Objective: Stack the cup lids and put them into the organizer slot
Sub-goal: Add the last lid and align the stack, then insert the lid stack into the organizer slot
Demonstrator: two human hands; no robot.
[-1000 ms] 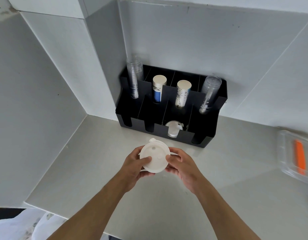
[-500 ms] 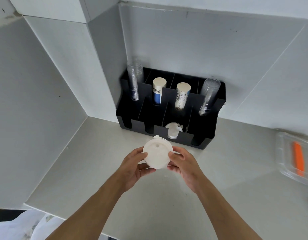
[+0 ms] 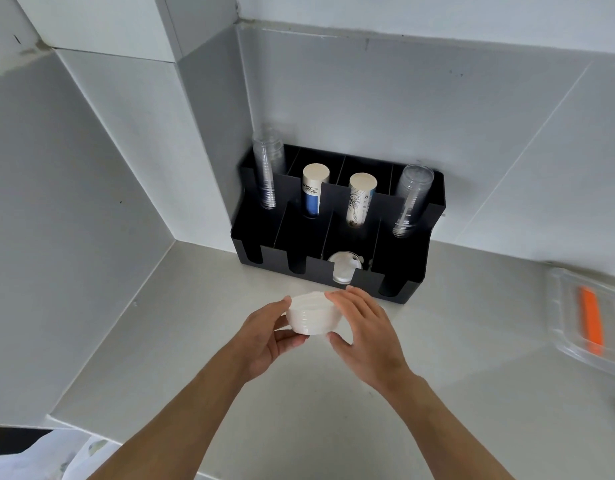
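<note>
Lids: I had the stack of white cup lids (image 3: 311, 315) up off the counter, tipped so I saw its ribbed side edges. Looked like several nested together; couldn't count them.

Where: just in front of the black organizer (image 3: 337, 216), near its third front slot from the left, not touching it.

Left hand (image 3: 266, 336): curled round the stack's left side and bottom, thumb on the near edge, gripping it.

Right hand (image 3: 363, 329): fingers flat over the top right of the stack, thumb under, pinching it from that side.

Slot: one lid in the slot (image 3: 342, 270) already, showing through the front cutout. The other front slots looked dark to me.

Back row: clear cup stack (image 3: 268, 168) far left, paper cup stack with blue print (image 3: 313, 192), a second paper cup stack (image 3: 360, 202), another clear cup stack (image 3: 411, 199) leaning at the right.

In the way: only the organizer's low front wall stood between the stack and the slot.

Off to the side: clear plastic container (image 3: 583, 317) with something orange in it, well apart on the right of the counter (image 3: 181, 348).

Changed: half a second back the stack faced me flat, top disc showing. It had tipped over toward the organizer, and my right hand had moved on top.
</note>
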